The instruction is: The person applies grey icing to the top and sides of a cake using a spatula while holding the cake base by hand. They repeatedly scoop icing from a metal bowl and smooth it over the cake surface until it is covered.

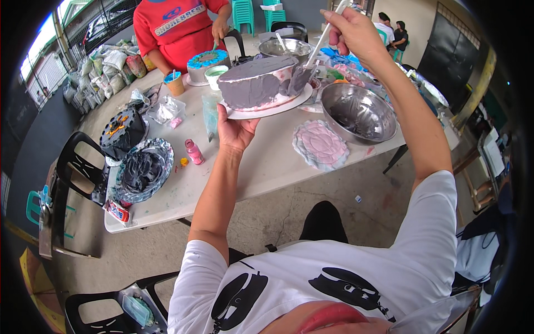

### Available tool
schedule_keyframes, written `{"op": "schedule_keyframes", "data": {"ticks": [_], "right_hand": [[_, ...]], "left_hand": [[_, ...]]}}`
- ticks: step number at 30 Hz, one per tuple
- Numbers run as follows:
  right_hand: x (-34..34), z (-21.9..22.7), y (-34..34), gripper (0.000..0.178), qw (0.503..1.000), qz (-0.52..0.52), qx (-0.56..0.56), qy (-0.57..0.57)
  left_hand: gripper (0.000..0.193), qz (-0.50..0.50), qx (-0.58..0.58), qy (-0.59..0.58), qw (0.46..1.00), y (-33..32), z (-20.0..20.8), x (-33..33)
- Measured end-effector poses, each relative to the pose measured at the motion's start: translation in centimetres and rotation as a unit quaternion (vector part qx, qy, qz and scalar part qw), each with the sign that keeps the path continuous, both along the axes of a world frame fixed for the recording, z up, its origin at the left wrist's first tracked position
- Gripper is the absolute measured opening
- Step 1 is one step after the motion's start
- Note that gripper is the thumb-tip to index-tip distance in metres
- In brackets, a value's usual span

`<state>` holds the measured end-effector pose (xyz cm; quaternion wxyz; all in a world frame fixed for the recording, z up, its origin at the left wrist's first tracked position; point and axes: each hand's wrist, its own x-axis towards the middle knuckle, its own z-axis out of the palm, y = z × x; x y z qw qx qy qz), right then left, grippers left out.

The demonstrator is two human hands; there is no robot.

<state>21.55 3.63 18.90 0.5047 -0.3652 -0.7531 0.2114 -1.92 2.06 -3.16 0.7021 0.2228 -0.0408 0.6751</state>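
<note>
My left hand (236, 131) holds a round white cake board (278, 109) from below, thumb up at its rim. On the board stands a cake (247, 89) coated in grey icing, with pink-white patches showing on its top edge, right part and base. Raised at the upper right, my right hand (356, 34) is closed round a white spatula (324, 38). Its lower end points down at the cake's right side, beside a thick smear of grey icing. Right of the cake, a steel mixing bowl (360, 113) has dark grey icing streaked inside.
On the white table (250, 181) lie a pink padded cloth (320, 146), a pink bottle (193, 152), a piping bag (210, 116) and a plate of black icing (142, 171). A black cake (121, 133) stands left. Across the table, a person in red (175, 33) works on a blue-topped cake (208, 64).
</note>
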Motion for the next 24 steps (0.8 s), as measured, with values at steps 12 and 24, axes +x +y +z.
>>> {"op": "schedule_keyframes", "data": {"ticks": [12, 24], "right_hand": [[-2.1, 0.9, -1.9, 0.023, 0.998, -0.036, -0.042, -0.024], [-2.2, 1.4, -1.9, 0.022, 0.999, -0.026, -0.024, -0.006]], "left_hand": [[0.062, -0.006, 0.001, 0.001, 1.000, 0.1, -0.3, -0.1], [0.061, -0.030, 0.036, 0.003, 0.999, 0.0, -0.3, -0.2]]}}
